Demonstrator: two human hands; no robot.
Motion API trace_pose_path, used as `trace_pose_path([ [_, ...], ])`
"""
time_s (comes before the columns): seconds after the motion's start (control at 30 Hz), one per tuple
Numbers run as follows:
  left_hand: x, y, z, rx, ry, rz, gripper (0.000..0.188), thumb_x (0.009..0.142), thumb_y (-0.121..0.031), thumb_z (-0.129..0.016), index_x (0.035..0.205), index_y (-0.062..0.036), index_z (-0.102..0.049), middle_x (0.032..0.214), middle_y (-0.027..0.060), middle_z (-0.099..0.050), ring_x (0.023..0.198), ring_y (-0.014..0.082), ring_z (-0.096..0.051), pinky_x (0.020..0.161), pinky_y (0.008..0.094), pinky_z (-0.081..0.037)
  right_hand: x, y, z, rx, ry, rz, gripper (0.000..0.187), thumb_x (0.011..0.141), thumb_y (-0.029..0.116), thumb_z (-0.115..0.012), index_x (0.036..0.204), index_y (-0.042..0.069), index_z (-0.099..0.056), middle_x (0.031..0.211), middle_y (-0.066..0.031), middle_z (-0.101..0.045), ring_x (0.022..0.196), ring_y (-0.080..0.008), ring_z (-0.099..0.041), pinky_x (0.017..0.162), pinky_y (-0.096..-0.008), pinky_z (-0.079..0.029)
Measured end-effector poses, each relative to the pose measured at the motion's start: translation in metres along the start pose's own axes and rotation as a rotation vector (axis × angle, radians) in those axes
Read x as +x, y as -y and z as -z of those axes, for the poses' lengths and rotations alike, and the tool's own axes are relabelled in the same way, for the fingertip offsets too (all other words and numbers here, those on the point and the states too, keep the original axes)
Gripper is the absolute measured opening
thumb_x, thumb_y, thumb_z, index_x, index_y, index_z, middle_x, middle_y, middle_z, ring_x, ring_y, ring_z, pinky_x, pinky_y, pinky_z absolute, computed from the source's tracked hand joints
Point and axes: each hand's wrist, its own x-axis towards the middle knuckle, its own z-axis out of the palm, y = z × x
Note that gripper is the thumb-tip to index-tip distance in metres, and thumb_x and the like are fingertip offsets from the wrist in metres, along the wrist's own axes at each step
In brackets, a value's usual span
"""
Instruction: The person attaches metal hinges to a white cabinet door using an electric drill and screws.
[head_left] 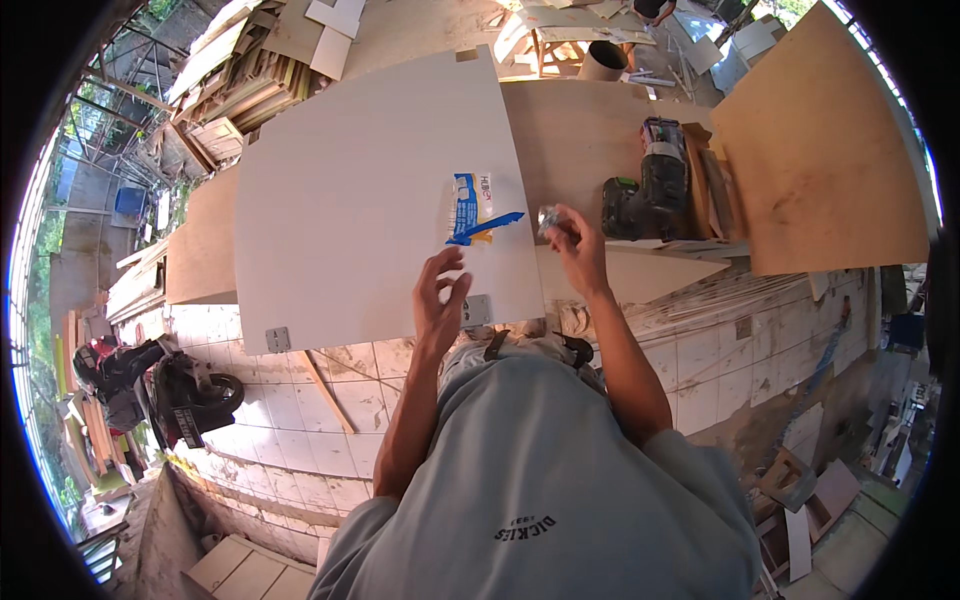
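Observation:
My right hand [582, 250] pinches a small shiny silver piece [547, 219], its exact kind too small to make out, beside the right edge of a large white board [350, 190]. Empty, with fingers loosely bent and apart, my left hand [438, 298] hovers over the board's near edge. Just beyond it lies a flat plastic packet [467, 195] in white, blue and yellow. A blue strip [490, 228] slants across the packet's lower part. Two flat grey metal plates sit along the near edge: one plate [277, 340] at the left corner, another plate [478, 309] beside my left wrist.
A black and green cordless drill [655, 190] rests on the brown board [575, 130] to the right, near wood offcuts [712, 185]. A large plywood sheet [815, 150] leans beyond them. Stacked boards [250, 90] stand far left; a motorcycle [185, 390] is at left.

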Motion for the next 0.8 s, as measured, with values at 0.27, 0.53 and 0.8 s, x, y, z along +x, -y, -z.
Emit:
trace_pose_path([
  [0.27, 0.011, -0.023, -0.044, -0.404, 0.420, 0.288, 0.029, 0.095, -0.019, -0.070, 0.111, 0.0045, -0.067, 0.089, 0.0061, -0.069, 0.080, 0.0116, -0.060, 0.073, 0.0279, -0.049, -0.067, 0.075, 0.004, 0.031, 0.307, -0.099, 0.028, 0.092, -0.001, -0.067, 0.119, 0.001, -0.060, 0.084, -0.0083, -0.071, 0.075, -0.0116, -0.066, 0.069, -0.0266, -0.054],
  [0.53, -0.006, -0.018, -0.055, -0.443, 0.326, 0.311, 0.017, 0.095, -0.014, -0.067, 0.100, 0.0019, -0.067, 0.090, 0.0086, -0.069, 0.081, 0.0146, -0.065, 0.073, 0.0302, -0.052, -0.092, 0.062, 0.015, 0.121, 0.121, 0.000, 0.027, 0.089, 0.003, -0.072, 0.114, 0.000, -0.062, 0.089, -0.0083, -0.071, 0.082, -0.0121, -0.068, 0.078, -0.0277, -0.055],
  [0.8, -0.012, -0.012, -0.059, -0.796, 0.165, 0.503, 0.014, 0.097, -0.012, -0.061, 0.095, 0.0014, -0.066, 0.086, 0.0111, -0.069, 0.076, 0.0193, -0.068, 0.067, 0.0303, -0.051, -0.087, 0.056, 0.011, 0.203, 0.153, -0.046, 0.014, 0.090, -0.003, -0.065, 0.103, 0.000, -0.067, 0.086, -0.0016, -0.065, 0.080, -0.0100, -0.061, 0.076, -0.0264, -0.051],
])
